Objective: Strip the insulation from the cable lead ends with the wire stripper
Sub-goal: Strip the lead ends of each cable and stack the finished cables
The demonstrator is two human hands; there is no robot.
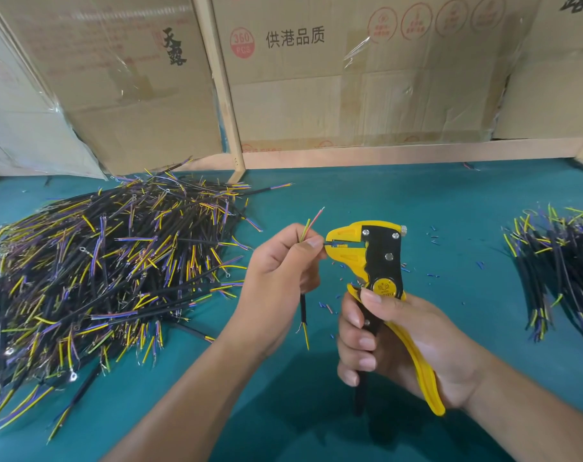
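Observation:
My right hand [393,341] grips the handles of a yellow and black wire stripper [378,258], held upright with its jaws pointing left. My left hand [280,271] pinches a short black cable [304,308] and feeds a blue lead into the jaws. The cable's yellow-green and pink leads [311,221] stick up above my fingers. Its lower end, with a yellow lead, hangs below the hand.
A large heap of black cables [103,261] with coloured leads covers the left of the green table [316,428]. A smaller cable pile [563,261] lies at the right edge. Bits of cut insulation [433,238] are scattered near the stripper. Cardboard boxes [350,78] stand behind.

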